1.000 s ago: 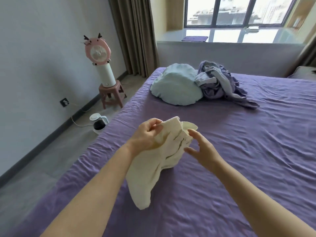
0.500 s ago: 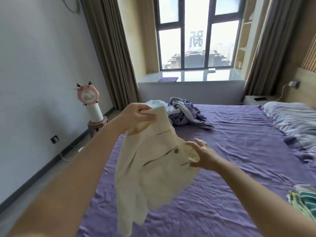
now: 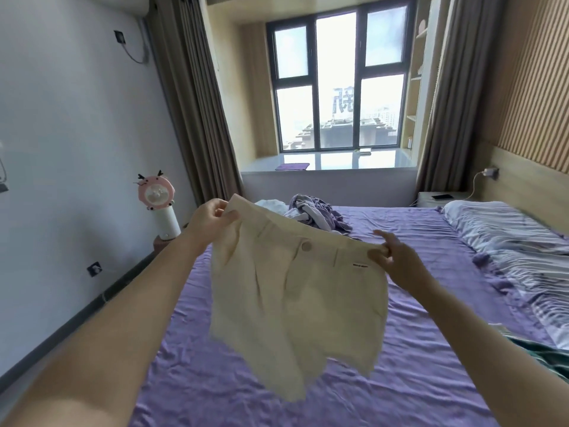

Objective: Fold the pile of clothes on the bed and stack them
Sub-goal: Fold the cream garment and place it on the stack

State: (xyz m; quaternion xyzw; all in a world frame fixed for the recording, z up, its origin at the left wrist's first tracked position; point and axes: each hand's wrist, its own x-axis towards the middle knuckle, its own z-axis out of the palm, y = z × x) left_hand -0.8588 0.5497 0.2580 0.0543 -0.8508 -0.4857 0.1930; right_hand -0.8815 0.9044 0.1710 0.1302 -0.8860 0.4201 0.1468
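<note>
A pair of cream shorts (image 3: pixel 295 300) hangs spread out in the air over the purple bed (image 3: pixel 400 349), button side toward me. My left hand (image 3: pixel 212 218) pinches the left end of the waistband. At the right end of the waistband my right hand (image 3: pixel 391 252) pinches the cloth. Behind the shorts, at the far side of the bed, lies a pile of crumpled clothes (image 3: pixel 317 212) in lilac and grey, partly hidden by the shorts. A green striped garment (image 3: pixel 548 354) lies at the right edge of the bed.
A striped duvet (image 3: pixel 517 241) covers the bed's right side by the headboard. A pink fan (image 3: pixel 157 204) stands on a stool by the left wall. A nightstand (image 3: pixel 440 199) with a phone sits at the far right, under a window sill.
My hands lifted the bunched shorts off the bed and drew them apart, so the waistband is now stretched between them. My right hand went from open beside the cloth to pinching it.
</note>
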